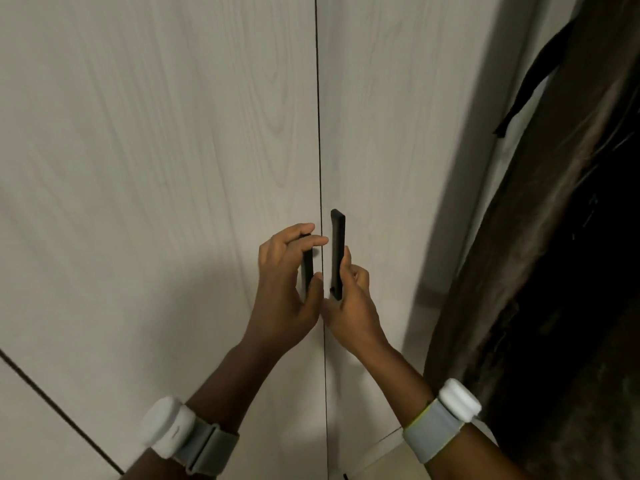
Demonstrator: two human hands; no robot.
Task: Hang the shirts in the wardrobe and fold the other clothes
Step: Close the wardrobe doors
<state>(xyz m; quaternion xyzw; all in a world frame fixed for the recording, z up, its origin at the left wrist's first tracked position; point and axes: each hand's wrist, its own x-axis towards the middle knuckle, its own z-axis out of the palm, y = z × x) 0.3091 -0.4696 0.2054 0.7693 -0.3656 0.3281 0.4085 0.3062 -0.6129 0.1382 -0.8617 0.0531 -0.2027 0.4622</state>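
**Both hands on the wardrobe handles, doors shut**

The wardrobe (173,168) fills the view: two pale wood-grain doors meeting at a thin dark seam down the middle. Doors closed, edges flush. No shirts or other clothes in sight.

Two black bar handles stand upright, one either side of the seam. The left handle (307,268) is mostly covered; the right handle (337,244) shows its upper half clear.

Left hand (287,289): grip curled round the left handle, fingers wrapped over the top from the outer side, thumb pressing the lower part of the bar. Forefinger stretches out toward the seam.

Right hand (353,299): grip closed on the lower end of the right handle, fingers folded round it, thumb lying up along the bar.

The two hands sit just beside each other, nearly touching at the seam.

Each wrist carries a grey band with a white puck: left band (180,434), right band (446,414).

To the right of the wardrobe, a dark brown curtain (554,271) hangs, blurred. A diagonal dark seam crosses the lower left corner.
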